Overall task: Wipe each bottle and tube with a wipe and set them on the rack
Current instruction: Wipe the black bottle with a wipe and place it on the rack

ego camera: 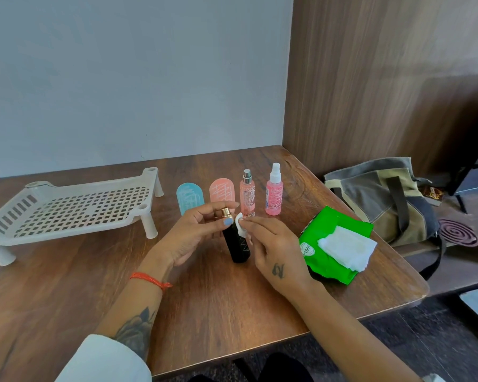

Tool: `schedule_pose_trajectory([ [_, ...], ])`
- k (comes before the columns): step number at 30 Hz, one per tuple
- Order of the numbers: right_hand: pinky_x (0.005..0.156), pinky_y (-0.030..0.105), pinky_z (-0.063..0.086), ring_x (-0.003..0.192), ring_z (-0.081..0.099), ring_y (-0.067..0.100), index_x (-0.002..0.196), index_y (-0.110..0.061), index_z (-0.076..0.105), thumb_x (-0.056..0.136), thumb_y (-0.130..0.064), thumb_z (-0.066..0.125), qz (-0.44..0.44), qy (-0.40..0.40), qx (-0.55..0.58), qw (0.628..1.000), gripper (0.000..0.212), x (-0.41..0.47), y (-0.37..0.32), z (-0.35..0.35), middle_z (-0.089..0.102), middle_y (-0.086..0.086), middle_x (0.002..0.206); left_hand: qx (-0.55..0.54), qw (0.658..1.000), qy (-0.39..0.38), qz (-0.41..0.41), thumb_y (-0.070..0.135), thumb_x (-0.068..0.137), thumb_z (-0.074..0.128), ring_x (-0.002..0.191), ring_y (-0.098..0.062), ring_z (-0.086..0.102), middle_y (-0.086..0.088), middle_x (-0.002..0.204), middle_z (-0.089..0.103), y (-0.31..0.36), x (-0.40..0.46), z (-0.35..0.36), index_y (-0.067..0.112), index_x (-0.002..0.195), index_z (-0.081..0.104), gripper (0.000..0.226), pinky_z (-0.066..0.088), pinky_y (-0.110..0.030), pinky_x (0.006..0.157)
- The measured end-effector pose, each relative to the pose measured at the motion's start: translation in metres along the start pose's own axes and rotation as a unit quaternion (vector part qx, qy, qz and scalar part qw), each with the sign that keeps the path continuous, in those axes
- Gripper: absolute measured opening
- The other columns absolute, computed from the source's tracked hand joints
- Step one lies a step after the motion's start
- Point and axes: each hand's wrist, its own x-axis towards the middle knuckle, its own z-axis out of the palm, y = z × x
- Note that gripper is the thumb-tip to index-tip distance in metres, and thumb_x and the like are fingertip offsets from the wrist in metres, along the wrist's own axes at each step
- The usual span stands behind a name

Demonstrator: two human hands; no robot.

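While the left hand [189, 232] pinches the gold cap of a black bottle [236, 245] standing at table centre, the right hand [271, 252] presses a small wipe [240, 226] to its shoulder. The rack [66, 213] sits at 10 o'clock, 4 containers at 12.

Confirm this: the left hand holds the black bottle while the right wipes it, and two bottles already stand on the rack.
Not quite. In the head view the rack holds nothing. The left hand does hold the black bottle while the right hand wipes it with a wipe.
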Motion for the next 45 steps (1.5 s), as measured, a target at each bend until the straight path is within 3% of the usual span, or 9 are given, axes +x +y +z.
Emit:
schedule_pose_trajectory([
  [7, 0.092, 0.020, 0.043, 0.100, 0.061, 0.020, 0.111, -0.006, 0.067, 0.081, 0.002, 0.057, 0.023, 0.066, 0.011, 0.997, 0.032, 0.0023, 0.0009, -0.0020, 0.067, 0.007, 0.109, -0.011, 1.000, 0.014, 0.000, 0.010, 0.076, 0.066, 0.103, -0.017, 0.064, 0.002, 0.098, 0.072, -0.0005, -0.0007, 0.0024, 0.020, 0.101, 0.070, 0.027, 0.052, -0.030, 0.090],
  [12, 0.095, 0.018, 0.040, 0.101, 0.059, 0.021, 0.113, -0.006, 0.067, 0.082, 0.001, 0.056, -0.057, 0.027, 0.022, 0.998, 0.033, 0.0026, -0.0047, 0.0000, 0.066, 0.008, 0.113, -0.021, 0.999, 0.026, 0.006, 0.007, 0.081, 0.063, 0.106, -0.017, 0.063, -0.002, 0.105, 0.071, -0.0013, -0.0005, 0.0033, 0.019, 0.102, 0.070, 0.025, 0.054, -0.027, 0.088],
  [19, 0.092, 0.018, 0.040, 0.093, 0.066, 0.024, 0.106, -0.006, 0.070, 0.069, 0.012, 0.069, -0.038, 0.024, 0.000, 0.999, 0.041, 0.0030, -0.0022, 0.0013, 0.069, 0.008, 0.109, -0.036, 0.999, 0.020, -0.009, 0.012, 0.075, 0.065, 0.106, -0.018, 0.063, -0.002, 0.106, 0.071, -0.0008, 0.0003, 0.0040, 0.020, 0.101, 0.071, 0.027, 0.053, -0.029, 0.088],
  [24, 0.085, 0.019, 0.045, 0.087, 0.068, 0.024, 0.103, -0.006, 0.072, 0.079, -0.005, 0.057, 0.005, 0.028, -0.010, 1.000, 0.028, 0.0023, -0.0022, 0.0013, 0.071, 0.009, 0.103, -0.031, 0.999, 0.024, -0.012, 0.014, 0.072, 0.067, 0.107, -0.020, 0.063, -0.006, 0.111, 0.069, -0.0008, 0.0002, 0.0027, 0.019, 0.103, 0.070, 0.031, 0.052, -0.034, 0.092],
  [27, 0.082, 0.023, 0.049, 0.088, 0.068, 0.023, 0.102, -0.005, 0.072, 0.085, -0.018, 0.045, 0.019, 0.036, -0.016, 0.999, 0.035, 0.0025, -0.0034, -0.0014, 0.071, 0.009, 0.102, -0.025, 0.999, 0.027, -0.011, 0.009, 0.079, 0.064, 0.106, -0.019, 0.063, -0.005, 0.109, 0.070, -0.0009, 0.0011, 0.0030, 0.018, 0.104, 0.069, 0.027, 0.052, -0.031, 0.090],
  [30, 0.088, 0.023, 0.048, 0.094, 0.067, 0.022, 0.105, -0.005, 0.070, 0.082, -0.005, 0.058, -0.003, 0.058, -0.008, 0.998, 0.026, 0.0019, -0.0029, -0.0019, 0.070, 0.009, 0.106, -0.029, 0.999, 0.026, -0.008, 0.010, 0.078, 0.064, 0.105, -0.017, 0.064, -0.004, 0.108, 0.070, -0.0009, 0.0009, 0.0034, 0.018, 0.104, 0.069, 0.028, 0.053, -0.029, 0.089],
  [34, 0.089, 0.020, 0.044, 0.093, 0.066, 0.023, 0.104, -0.006, 0.071, 0.069, 0.011, 0.064, -0.064, 0.030, 0.014, 0.997, 0.040, 0.0009, -0.0054, -0.0017, 0.069, 0.008, 0.107, -0.022, 0.999, 0.029, 0.003, 0.006, 0.084, 0.060, 0.101, -0.013, 0.065, 0.000, 0.103, 0.072, -0.0016, 0.0002, 0.0032, 0.017, 0.105, 0.069, 0.026, 0.054, -0.027, 0.087],
  [41, 0.082, 0.021, 0.048, 0.086, 0.068, 0.021, 0.095, -0.008, 0.074, 0.063, 0.013, 0.072, -0.020, 0.030, 0.015, 0.999, 0.038, 0.0000, -0.0010, 0.0002, 0.072, 0.006, 0.098, -0.024, 0.999, 0.026, -0.002, 0.012, 0.077, 0.065, 0.102, -0.013, 0.066, -0.001, 0.104, 0.072, -0.0012, 0.0010, 0.0027, 0.018, 0.105, 0.069, 0.029, 0.054, -0.027, 0.088],
  [45, 0.079, 0.020, 0.048, 0.081, 0.070, 0.020, 0.089, -0.007, 0.075, 0.070, -0.002, 0.065, 0.012, 0.050, -0.002, 0.999, 0.023, 0.0013, -0.0024, -0.0014, 0.073, 0.006, 0.092, -0.020, 0.999, 0.030, -0.001, 0.005, 0.083, 0.062, 0.095, -0.009, 0.068, 0.004, 0.096, 0.074, -0.0008, 0.0015, 0.0034, 0.019, 0.102, 0.069, 0.025, 0.055, -0.022, 0.080],
])
